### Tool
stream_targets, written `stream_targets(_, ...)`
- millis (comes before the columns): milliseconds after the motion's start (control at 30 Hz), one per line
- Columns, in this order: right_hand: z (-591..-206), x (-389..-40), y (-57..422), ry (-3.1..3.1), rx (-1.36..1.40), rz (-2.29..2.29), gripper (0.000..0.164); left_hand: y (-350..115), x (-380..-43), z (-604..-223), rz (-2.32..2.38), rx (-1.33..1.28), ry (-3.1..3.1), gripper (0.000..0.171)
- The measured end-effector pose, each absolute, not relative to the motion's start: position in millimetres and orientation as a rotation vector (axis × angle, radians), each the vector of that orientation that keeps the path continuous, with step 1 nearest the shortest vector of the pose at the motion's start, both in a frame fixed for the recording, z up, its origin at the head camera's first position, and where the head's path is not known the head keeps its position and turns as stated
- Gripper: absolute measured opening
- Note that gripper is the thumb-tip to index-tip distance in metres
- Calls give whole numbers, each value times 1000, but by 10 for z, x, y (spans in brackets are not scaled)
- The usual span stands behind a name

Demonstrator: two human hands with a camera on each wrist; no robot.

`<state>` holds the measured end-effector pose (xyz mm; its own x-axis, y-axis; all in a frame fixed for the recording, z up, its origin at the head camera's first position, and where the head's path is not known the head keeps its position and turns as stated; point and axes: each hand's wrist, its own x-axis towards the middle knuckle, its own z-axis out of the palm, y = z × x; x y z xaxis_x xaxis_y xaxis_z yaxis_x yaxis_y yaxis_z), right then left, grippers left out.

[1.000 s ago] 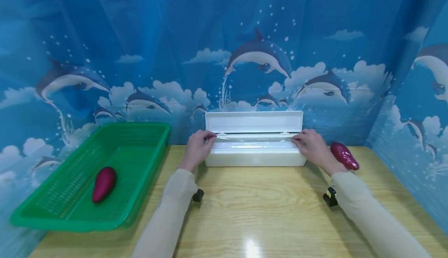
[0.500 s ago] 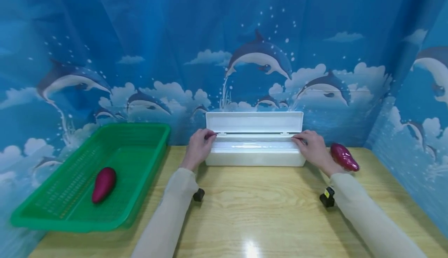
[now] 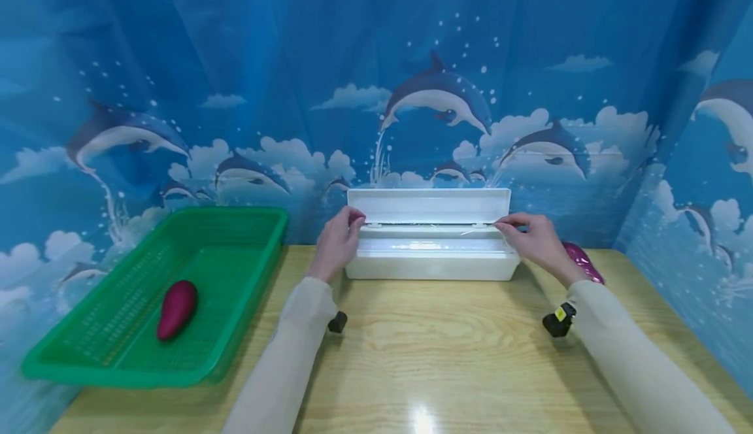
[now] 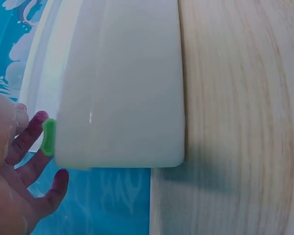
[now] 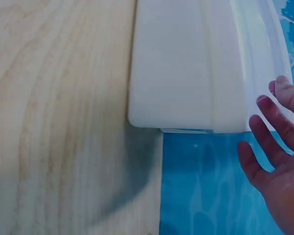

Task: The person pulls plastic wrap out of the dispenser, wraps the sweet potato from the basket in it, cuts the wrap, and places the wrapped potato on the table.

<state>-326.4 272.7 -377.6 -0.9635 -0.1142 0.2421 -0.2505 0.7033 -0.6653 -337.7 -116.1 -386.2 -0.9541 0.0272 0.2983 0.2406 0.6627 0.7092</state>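
Note:
A long white cling film dispenser (image 3: 429,268) stands on the table with its lid (image 3: 429,205) raised at the back. Inside it shows shiny clear cling film (image 3: 426,245). At the dispenser's left end, my left hand (image 3: 337,243) pinches the film's edge between thumb and fingertips. My right hand (image 3: 540,246) pinches the other end of that edge at the right. The film between them is thin and hard to make out. In the left wrist view a small green piece (image 4: 48,137) sits at the dispenser's end, close to my fingers.
On the left a green plastic basket (image 3: 266,251) holds a dark purple-red vegetable, perhaps a sweet potato (image 3: 177,310). A similar one in shiny film (image 3: 581,261) lies behind my right wrist. A blue dolphin-print curtain (image 3: 294,81) hangs behind the wooden table (image 3: 435,349).
Both hands have risen slightly toward the lid, and the film's edge has come up with them. The right hand has also shifted a little right, hiding more of the wrapped vegetable.

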Motion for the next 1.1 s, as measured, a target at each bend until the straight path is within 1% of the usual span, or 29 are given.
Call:
stream_targets(400, -3673, -3249, 2713, -2725, 260, 1352, 41, -1206, -3368, -3826, -1343, -425, -2481, 23)
stream_targets(667, -3629, -3256, 2701, -2622, 278, 1510, 44, -1187, -3347, -3756, -1534, -395, -2449, 32)
stream_targets(1100, -3563, -3268, 2646, -2432, 223, 1708, 44, -1216, -3347, -3607, -1571, -452, -2406, 31)
